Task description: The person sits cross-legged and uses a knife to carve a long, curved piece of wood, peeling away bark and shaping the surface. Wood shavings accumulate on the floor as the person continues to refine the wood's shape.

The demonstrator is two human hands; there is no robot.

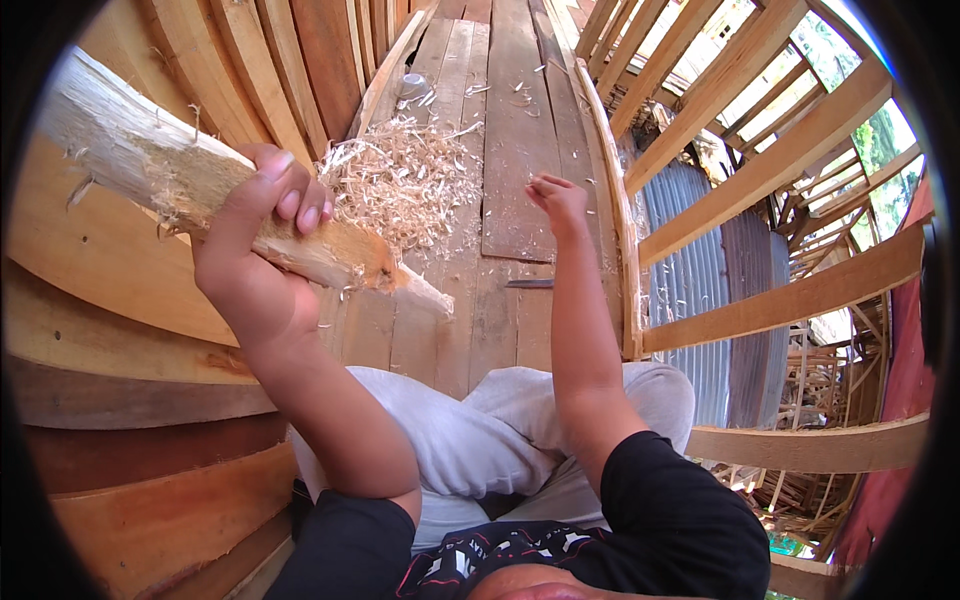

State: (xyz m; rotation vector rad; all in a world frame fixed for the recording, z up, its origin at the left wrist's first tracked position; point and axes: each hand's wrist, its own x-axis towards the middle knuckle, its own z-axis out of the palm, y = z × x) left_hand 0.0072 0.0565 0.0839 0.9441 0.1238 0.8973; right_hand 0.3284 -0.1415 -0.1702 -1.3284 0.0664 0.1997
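My left hand (262,235) is wrapped round a rough length of pale wood (165,165). The wood slants from the upper left down to a narrow, whittled tip above the floor, and loose splinters hang from its sides. My right hand (560,200) is raised over the planks, apart from the wood. Its fingers are curled together, and nothing shows in them. Below that hand a thin, dark, flat strip (530,284) lies on the floor; whether it is a blade I cannot tell. A heap of curled wood shavings (405,185) is spread beyond the wood's tip.
I sit cross-legged on a plank floor (455,350). Upright boards (240,70) form a wall at the left. A slatted wooden railing (770,300) runs along the right, with corrugated metal sheets (690,290) beyond it. A small clear cup (413,87) stands behind the shavings.
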